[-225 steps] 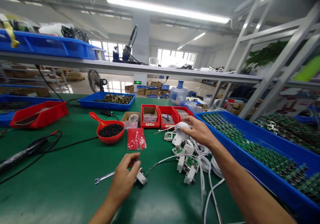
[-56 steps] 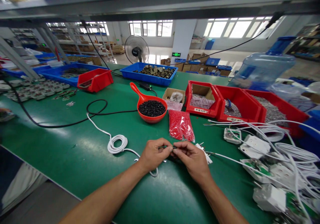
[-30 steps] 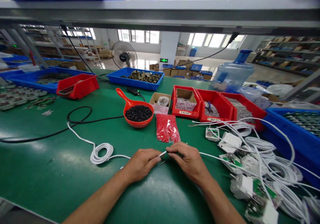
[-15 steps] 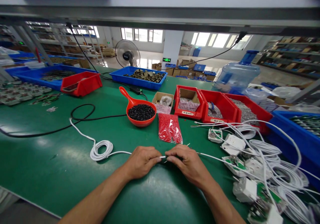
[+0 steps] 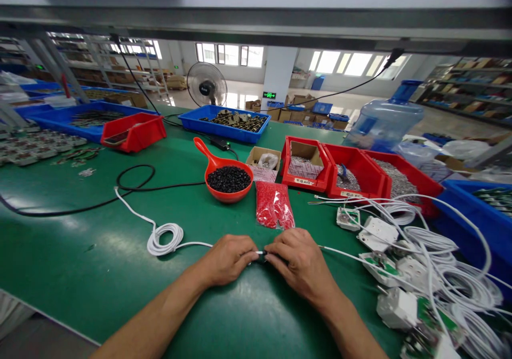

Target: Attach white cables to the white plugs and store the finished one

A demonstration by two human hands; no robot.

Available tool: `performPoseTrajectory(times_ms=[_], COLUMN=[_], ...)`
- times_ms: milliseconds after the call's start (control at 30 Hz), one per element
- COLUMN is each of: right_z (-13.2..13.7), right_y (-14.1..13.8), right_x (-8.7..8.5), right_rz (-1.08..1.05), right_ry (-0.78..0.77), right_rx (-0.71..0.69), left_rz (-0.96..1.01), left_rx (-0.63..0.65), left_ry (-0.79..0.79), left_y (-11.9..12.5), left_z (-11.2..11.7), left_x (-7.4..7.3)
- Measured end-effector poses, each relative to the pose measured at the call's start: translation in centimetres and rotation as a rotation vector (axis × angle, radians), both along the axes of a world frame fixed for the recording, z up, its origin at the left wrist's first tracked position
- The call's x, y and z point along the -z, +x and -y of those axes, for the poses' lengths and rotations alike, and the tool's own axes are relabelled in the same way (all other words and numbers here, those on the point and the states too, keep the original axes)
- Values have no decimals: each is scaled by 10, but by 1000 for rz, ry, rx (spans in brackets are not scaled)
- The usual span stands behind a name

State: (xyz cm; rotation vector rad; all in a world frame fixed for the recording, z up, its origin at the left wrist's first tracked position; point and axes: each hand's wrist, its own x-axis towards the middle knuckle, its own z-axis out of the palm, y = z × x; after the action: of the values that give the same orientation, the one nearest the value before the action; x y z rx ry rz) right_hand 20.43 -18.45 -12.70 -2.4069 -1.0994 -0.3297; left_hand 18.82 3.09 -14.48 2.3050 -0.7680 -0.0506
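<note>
My left hand (image 5: 231, 260) is closed in a pinch on a white cable (image 5: 194, 245), which runs left from it into a small coil (image 5: 153, 245) on the bench. Just to its right, my right hand (image 5: 296, 257) has its fingers pressed together around a small black piece (image 5: 263, 254) at the cable, mostly hidden by the fingertips. Only a short bit of white shows between the two hands. Another white length (image 5: 340, 251) leaves the right hand toward the open white plug housings (image 5: 378, 234) with coiled cables at the right.
Beyond my hands lie a bag of red pieces (image 5: 274, 205) and an orange ladle (image 5: 228, 195) of black pieces. Red bins (image 5: 306, 182) of small metal parts line the back right. A black cord (image 5: 176, 186) crosses the left; a shelf (image 5: 256, 15) spans overhead.
My right hand's fingers have closed further over the black piece, and a thin end that stuck up behind them no longer shows. The view has shifted slightly; the left hand keeps its pinch.
</note>
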Motion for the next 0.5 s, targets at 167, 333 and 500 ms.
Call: performPoseTrajectory(times_ms=[167, 333, 500], right_z=[-6, -6, 12], right_y=[-3, -2, 10], right_x=[9, 13, -7], right_rz=[24, 72, 37], right_ry=[-38, 9, 143], right_rx=[-11, 34, 75], left_rz=[42, -149, -166], left_rx=[34, -94, -189], left_ry=[73, -59, -229], left_y=[0, -3, 2], left_z=[0, 4, 1], left_x=[2, -6, -4])
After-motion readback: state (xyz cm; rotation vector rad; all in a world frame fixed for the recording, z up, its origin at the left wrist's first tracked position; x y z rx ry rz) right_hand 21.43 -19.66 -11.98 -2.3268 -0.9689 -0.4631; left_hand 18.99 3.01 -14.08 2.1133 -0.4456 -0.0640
